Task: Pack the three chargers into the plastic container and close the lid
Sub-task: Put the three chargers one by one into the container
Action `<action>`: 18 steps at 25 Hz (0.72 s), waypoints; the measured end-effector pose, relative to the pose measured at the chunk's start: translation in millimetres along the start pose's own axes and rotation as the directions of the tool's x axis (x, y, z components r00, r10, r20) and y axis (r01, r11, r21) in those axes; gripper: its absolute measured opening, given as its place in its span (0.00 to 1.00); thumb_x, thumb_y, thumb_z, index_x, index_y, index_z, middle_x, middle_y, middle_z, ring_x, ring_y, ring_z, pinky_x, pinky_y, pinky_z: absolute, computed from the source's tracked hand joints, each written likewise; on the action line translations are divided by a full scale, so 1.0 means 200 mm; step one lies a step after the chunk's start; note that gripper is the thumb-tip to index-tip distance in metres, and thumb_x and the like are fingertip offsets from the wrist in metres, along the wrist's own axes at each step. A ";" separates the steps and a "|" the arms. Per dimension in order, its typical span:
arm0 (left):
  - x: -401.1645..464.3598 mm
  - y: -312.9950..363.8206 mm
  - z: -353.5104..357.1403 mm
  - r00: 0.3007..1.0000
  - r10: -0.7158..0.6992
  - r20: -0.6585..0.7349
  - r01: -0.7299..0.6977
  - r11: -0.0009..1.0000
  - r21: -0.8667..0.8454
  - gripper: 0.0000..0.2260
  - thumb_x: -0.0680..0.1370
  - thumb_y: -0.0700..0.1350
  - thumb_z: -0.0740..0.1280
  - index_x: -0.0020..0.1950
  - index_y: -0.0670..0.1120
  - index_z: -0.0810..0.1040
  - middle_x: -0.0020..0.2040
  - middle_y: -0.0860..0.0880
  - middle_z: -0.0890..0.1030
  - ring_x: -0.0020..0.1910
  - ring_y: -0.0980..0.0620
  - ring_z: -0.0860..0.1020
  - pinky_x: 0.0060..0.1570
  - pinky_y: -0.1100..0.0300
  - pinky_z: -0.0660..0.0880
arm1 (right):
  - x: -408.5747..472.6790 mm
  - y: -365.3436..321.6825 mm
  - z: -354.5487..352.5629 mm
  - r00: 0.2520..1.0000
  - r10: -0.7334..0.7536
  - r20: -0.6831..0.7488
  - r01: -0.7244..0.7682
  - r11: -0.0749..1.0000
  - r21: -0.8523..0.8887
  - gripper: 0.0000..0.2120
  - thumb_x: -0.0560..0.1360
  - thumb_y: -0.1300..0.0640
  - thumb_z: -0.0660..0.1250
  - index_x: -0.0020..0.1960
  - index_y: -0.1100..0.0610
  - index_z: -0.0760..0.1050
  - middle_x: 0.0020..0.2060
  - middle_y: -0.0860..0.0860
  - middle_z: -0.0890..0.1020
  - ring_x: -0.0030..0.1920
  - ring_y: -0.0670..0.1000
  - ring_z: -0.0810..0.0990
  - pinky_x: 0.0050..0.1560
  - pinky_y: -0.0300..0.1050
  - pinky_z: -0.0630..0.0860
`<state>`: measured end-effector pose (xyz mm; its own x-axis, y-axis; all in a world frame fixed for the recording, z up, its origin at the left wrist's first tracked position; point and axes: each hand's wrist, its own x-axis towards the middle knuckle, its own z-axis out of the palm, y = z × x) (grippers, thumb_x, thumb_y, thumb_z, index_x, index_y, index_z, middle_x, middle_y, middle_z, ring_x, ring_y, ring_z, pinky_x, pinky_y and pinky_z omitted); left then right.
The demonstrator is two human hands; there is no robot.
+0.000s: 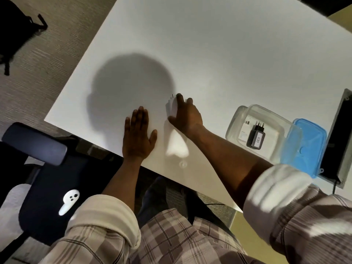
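My right hand [185, 115] is closed around a white charger [172, 106] on the white table, its metal prongs pointing away from me. My left hand [138, 134] lies flat on the table beside it, fingers apart, holding nothing. To the right stands a clear plastic container [274, 119], open, with a black charger [256, 137] labelled 030 and a white charger [245, 130] lying inside. The blue lid [306, 147] rests against the container's right side.
The white table [209, 54] has its near edge under my forearms. A dark flat panel [339, 134] lies at the far right past the lid. A dark office chair [38, 145] stands at the left, with a small white controller [69, 202] on it.
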<state>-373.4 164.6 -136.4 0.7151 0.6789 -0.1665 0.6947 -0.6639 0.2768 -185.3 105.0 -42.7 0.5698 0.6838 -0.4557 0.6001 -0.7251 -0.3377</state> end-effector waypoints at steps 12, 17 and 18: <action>0.07 0.43 0.09 0.995 0.090 0.033 -0.092 0.993 0.069 0.32 0.82 0.57 0.48 0.82 0.43 0.44 0.83 0.42 0.47 0.82 0.42 0.47 0.80 0.42 0.47 | -0.53 0.60 -0.24 0.937 0.129 -0.324 -0.010 0.939 0.343 0.39 0.68 0.43 0.72 0.73 0.51 0.60 0.56 0.56 0.77 0.53 0.58 0.79 0.51 0.46 0.75; 0.12 0.68 0.17 0.975 0.213 0.062 -0.217 0.972 0.084 0.31 0.82 0.57 0.48 0.82 0.44 0.45 0.83 0.43 0.48 0.82 0.41 0.48 0.79 0.41 0.49 | -0.67 1.04 -0.42 0.851 0.312 -0.423 -0.177 0.928 0.329 0.41 0.69 0.43 0.72 0.75 0.56 0.59 0.64 0.57 0.75 0.63 0.59 0.73 0.58 0.49 0.71; 0.13 0.72 0.18 0.969 0.236 0.067 -0.242 0.966 0.089 0.32 0.82 0.57 0.48 0.82 0.44 0.45 0.83 0.43 0.48 0.82 0.41 0.48 0.79 0.41 0.49 | -0.69 1.13 -0.44 0.833 0.363 -0.418 -0.224 0.912 0.344 0.41 0.70 0.43 0.72 0.75 0.57 0.59 0.65 0.58 0.74 0.65 0.60 0.72 0.59 0.50 0.71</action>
<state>-251.6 75.5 -135.2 0.8627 0.4799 -0.1598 0.5051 -0.8336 0.2237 -78.5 -146.9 16.5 0.9271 0.3402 -0.1573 0.2262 -0.8425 -0.4889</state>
